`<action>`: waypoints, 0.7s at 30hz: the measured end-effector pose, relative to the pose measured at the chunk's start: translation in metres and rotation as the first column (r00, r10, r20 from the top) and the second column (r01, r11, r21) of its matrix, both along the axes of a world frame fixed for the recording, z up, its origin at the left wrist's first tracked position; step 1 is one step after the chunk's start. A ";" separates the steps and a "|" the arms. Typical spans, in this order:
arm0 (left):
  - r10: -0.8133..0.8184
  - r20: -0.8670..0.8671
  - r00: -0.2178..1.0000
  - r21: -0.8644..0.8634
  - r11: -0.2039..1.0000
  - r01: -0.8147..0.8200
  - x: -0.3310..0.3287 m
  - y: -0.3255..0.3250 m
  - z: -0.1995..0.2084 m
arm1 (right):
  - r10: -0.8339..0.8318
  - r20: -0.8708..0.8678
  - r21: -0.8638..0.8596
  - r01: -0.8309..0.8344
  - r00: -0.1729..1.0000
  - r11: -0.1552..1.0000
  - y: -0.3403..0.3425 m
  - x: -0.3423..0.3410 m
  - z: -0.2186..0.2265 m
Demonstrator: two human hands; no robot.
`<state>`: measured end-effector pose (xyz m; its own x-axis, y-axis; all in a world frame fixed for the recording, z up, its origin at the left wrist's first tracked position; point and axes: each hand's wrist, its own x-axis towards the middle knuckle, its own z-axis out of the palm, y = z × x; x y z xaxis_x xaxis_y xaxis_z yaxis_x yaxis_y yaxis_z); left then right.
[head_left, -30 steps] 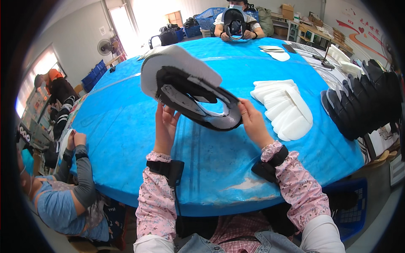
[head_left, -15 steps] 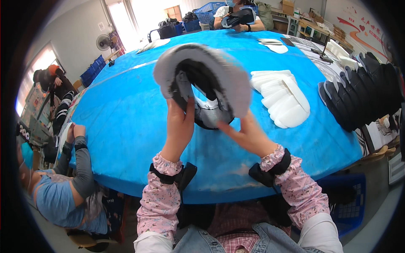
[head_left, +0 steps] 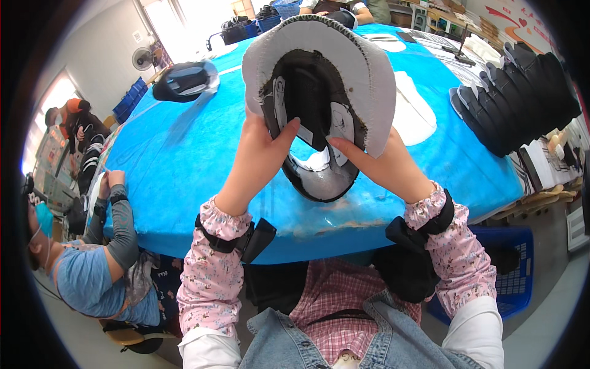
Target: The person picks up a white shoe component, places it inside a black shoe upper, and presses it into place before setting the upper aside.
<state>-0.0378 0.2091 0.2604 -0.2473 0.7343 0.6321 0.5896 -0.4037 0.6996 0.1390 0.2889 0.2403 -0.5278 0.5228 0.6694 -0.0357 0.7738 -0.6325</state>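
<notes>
- Shoe upper: raised in both your hands over the near part of the blue table cover; opening toward you, rounded grey end at 6 o'clock, broad white flap arching across 12. Directions below are read from it.
- Your left hand: 8 o'clock, closed on the side wall; thumb over the opening, other fingers out of sight behind.
- Your right hand: 4 o'clock, likewise gripping; thumb tip at the inner edge by a pale patch. The remaining fingers are hidden, so their curl cannot be told.
- White shaped pieces: 3 o'clock, on the cover, partly concealed.
- Row of dark uppers: 3 o'clock, farther out.
- Second dark upper: between 9 and 10 o'clock, blurred; contact with the cover cannot be told.
- Co-worker in blue: 8 o'clock, hands at the table edge.
- Blue basket: 4 o'clock, below table level.
</notes>
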 end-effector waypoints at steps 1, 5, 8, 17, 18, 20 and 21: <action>-0.003 0.000 1.000 -0.002 1.000 0.003 -0.004 0.000 -0.001 | 0.004 0.008 -0.004 -0.004 1.000 1.000 0.000 0.000 0.000; -0.024 -0.167 0.986 -0.133 0.991 0.001 -0.023 -0.010 -0.013 | -0.157 -0.055 0.043 0.160 0.986 0.986 0.031 0.005 -0.018; -0.211 -0.213 0.954 -0.332 0.934 0.132 -0.016 -0.024 -0.023 | -0.187 0.033 0.046 0.185 0.982 0.982 0.057 0.013 -0.037; -0.579 0.375 0.724 -0.208 0.709 0.674 -0.035 -0.057 0.018 | -0.055 -0.073 -0.034 0.052 0.996 0.998 0.040 0.019 -0.020; -0.536 0.460 0.708 -0.176 0.726 0.664 -0.039 -0.057 0.027 | -0.006 0.012 -0.032 0.007 1.000 0.999 0.031 0.026 -0.004; -0.252 0.489 0.835 -0.339 0.827 0.448 -0.018 -0.056 0.045 | 0.067 0.070 0.085 -0.073 0.995 0.994 0.027 0.031 0.009; -0.183 0.425 0.887 -0.424 0.825 0.374 -0.010 -0.057 0.051 | 0.119 0.113 0.165 -0.137 0.986 0.977 0.022 0.033 0.016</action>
